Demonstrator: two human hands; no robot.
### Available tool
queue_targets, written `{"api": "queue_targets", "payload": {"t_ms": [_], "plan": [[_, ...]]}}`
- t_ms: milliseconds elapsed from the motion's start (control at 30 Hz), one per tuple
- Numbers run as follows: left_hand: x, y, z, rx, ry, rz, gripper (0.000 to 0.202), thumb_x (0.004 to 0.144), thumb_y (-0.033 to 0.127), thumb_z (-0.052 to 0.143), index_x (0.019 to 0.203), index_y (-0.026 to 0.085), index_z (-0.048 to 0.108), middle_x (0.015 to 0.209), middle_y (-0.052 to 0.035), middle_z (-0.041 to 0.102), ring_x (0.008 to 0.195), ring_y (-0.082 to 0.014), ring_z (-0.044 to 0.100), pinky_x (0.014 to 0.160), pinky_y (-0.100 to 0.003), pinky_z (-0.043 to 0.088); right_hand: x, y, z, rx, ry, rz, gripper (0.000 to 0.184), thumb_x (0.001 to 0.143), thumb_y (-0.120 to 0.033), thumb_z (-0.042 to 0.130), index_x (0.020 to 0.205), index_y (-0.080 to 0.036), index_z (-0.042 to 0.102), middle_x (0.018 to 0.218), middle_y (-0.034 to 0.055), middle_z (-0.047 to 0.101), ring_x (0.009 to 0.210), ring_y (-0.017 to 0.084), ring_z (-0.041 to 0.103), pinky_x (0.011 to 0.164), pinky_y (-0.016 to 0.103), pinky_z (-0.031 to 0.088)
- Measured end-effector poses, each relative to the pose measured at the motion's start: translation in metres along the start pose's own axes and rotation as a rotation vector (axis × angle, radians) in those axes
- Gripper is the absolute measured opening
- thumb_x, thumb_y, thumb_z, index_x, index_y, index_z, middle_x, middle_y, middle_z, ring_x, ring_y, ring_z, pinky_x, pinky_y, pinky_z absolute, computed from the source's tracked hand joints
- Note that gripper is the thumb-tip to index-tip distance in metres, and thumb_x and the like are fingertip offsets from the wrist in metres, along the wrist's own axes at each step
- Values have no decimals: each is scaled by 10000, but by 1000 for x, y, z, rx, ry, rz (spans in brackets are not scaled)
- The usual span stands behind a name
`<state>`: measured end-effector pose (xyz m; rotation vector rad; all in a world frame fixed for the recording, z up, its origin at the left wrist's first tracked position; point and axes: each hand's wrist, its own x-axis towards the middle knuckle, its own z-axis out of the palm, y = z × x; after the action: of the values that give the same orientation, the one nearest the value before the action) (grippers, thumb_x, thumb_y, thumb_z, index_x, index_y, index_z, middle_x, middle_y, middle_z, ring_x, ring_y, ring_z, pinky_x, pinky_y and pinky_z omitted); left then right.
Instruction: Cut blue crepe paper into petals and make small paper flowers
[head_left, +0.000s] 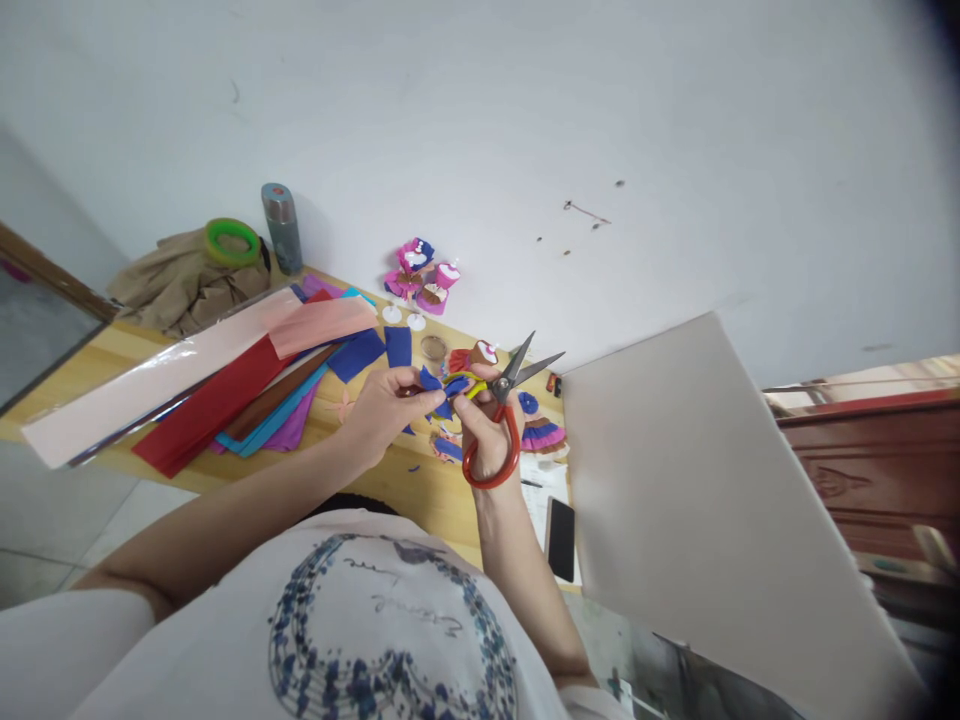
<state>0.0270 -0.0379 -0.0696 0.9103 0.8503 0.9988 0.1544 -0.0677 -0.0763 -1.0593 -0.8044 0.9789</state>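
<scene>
My left hand pinches a small piece of blue crepe paper between thumb and fingertips. Close beside it, my right hand has its fingers closed around a pair of scissors with an orange-red handle. The scissor blades stand apart and point up and away from the blue paper. More blue paper shows between the two hands, touching the right fingertips. A yellow curved thing is by the right fingers, and its kind is partly hidden. Blue scraps lie on the table below the hands.
Crepe paper sheets, including a red one, cover the left of the wooden table. Decorated paper figures stand by the wall. A flask, green tape roll and brown cloth sit back left; a phone lies right, beside a pale panel.
</scene>
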Motion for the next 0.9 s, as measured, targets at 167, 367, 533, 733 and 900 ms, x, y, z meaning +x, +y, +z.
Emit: {"api": "queue_targets", "payload": {"t_ms": [167,367,533,733,900], "plan": [[1,2,-5,183,-7,93,141,677,291,749,683,156,711,665,-21,681,676,-177,627,636,-278,489,1,-6,-1,-54,-50,-56,398,635,-201,786,1009,-239,656,790,-20,642,720,133,593,672,272,487],[2,4,-7,345,-45,245,149,731,264,692,633,154,670,702,-26,654,696,-154,588,683,-289,462,0,-12,0,-122,-67,-61,338,663,-235,768,980,-226,649,756,-16,631,686,129,591,620,259,482],[3,2,-8,262,-35,164,145,684,293,739,633,172,679,657,-15,662,651,-151,575,640,-287,463,-1,-13,4,-220,-32,-84,299,661,-265,755,936,-221,647,721,-22,593,640,126,557,577,258,467],[4,5,-8,122,-44,-36,192,599,323,792,647,161,701,616,-5,668,581,-126,563,596,-262,454,0,-12,4,-245,-19,-59,298,652,-252,737,935,-212,652,713,-28,594,629,123,530,579,258,444],[3,4,-10,79,-38,-68,173,595,304,798,639,162,709,586,-4,651,556,-114,542,566,-248,436,0,-8,0,-214,-31,-42,300,660,-236,753,944,-215,659,712,-31,594,639,122,542,593,259,454]]}}
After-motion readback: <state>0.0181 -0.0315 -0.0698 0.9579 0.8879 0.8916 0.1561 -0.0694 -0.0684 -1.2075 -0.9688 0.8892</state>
